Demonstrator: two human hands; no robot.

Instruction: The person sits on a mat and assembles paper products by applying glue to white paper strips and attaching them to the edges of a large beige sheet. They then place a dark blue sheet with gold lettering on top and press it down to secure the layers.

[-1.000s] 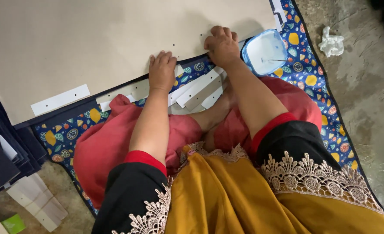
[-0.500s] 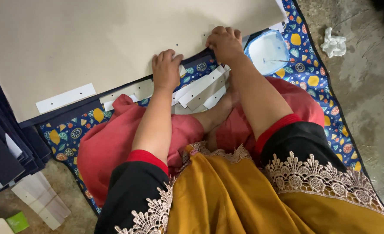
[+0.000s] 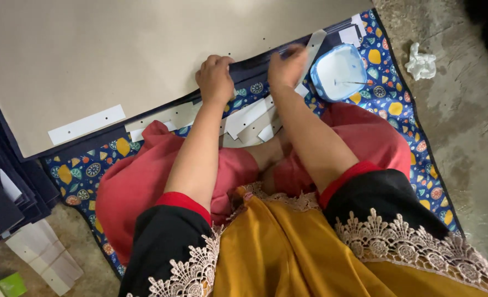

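We note left hand (image 3: 215,78) pressed closed on beige board (image 3: 117,55) edge; right hand (image 3: 286,66) pinching white strip (image 3: 312,47); board likely stiff, light; hold by edge.

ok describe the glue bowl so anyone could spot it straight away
Find the big beige board on the patterned blue mat. By its right corner, beside the right hand, sits a pale blue bowl of white paste, the only container there, with a thin stick in it.
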